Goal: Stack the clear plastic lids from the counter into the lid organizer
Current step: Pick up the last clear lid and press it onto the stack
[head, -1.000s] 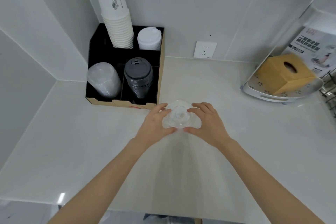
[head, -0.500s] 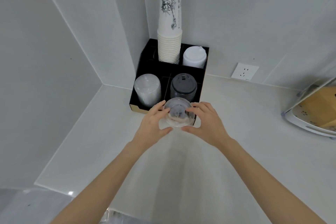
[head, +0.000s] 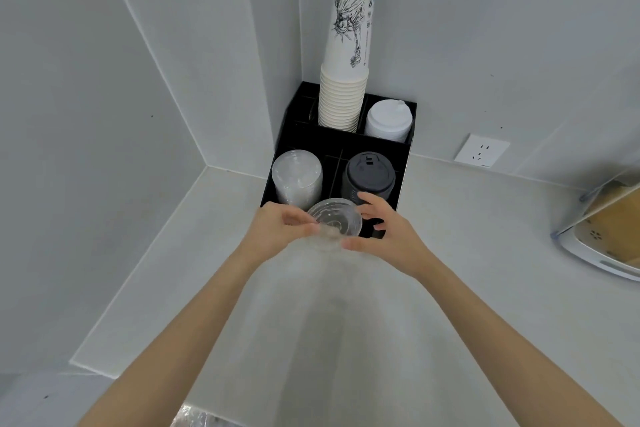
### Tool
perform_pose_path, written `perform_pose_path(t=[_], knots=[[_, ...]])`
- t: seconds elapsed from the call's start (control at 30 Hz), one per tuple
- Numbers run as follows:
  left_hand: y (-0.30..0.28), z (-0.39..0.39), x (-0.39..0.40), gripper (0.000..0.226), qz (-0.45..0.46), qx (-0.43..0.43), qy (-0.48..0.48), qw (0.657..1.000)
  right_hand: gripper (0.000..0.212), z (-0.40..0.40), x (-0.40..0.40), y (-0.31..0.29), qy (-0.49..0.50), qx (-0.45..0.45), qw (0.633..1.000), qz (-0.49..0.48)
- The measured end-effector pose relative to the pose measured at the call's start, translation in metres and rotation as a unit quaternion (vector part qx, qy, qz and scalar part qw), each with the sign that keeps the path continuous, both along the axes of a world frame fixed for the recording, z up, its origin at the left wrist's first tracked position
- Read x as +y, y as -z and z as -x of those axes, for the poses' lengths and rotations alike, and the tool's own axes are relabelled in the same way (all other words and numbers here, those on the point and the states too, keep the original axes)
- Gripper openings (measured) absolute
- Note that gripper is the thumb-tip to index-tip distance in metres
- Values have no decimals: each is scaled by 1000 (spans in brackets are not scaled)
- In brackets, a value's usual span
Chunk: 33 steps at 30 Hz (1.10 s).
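Note:
I hold a small stack of clear plastic lids [head: 334, 224] between both hands, just in front of the black lid organizer [head: 403, 180] in the counter's corner. My left hand [head: 277, 230] pinches the stack's left edge. My right hand [head: 388, 234] grips its right side, fingers curled over the rim. The held lids are tilted, open side toward me. In the organizer's front left compartment stands a stack of clear lids [head: 297, 180]. Black lids [head: 369, 177] fill the front right compartment.
A tall stack of white paper cups [head: 344, 94] and white lids [head: 389, 121] sit in the organizer's rear compartments. A wall outlet [head: 481, 154] is to the right. A tray with a yellow tissue box [head: 609, 236] stands at the far right. Walls close in left and behind.
Both hands lifted the clear lids off the counter and carried them toward the organizer's front. The lids have tilted, and my view has swung left and up toward the corner.

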<state>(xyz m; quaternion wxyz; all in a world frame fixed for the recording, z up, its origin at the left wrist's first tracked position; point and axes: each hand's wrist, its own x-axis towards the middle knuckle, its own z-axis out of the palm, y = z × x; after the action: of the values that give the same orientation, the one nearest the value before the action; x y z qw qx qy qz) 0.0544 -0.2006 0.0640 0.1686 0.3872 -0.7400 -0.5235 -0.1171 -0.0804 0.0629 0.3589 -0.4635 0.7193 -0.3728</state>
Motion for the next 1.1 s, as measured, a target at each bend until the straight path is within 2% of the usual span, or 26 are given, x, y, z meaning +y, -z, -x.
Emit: perform_pose_path(t=[0.07,0.17,0.3,0.43,0.5,0.63,0.73,0.97,1.1], knots=[[1,-2,-3,5,-96,-2,5,995,93,-1,-1,0,-6,3,1000,1],[3,-5,-3,14,-185,-22,-5,983,99,-1,-2,2,-37,28,999,0],[6,-8,-3,9,-251,-11,-26,968,99,-7,-4,4,-58,53,997,-3],[6,-11,-5,8,-307,10,-30,951,89,-12,-6,1,-69,97,992,28],[4,-14,-6,12,-302,20,-19,953,85,-12,-8,-2,-65,107,992,34],[-4,-18,-13,19,-157,86,-63,982,67,-12,-17,-8,-45,116,991,49],[-13,-16,-17,27,-110,125,-53,985,59,-15,-29,-17,-39,107,992,59],[-9,-8,-26,30,-139,141,-122,973,70,-19,-43,-29,-82,127,985,87],[-4,-8,-32,21,-200,151,-123,960,91,-19,-49,-17,-107,177,978,30]])
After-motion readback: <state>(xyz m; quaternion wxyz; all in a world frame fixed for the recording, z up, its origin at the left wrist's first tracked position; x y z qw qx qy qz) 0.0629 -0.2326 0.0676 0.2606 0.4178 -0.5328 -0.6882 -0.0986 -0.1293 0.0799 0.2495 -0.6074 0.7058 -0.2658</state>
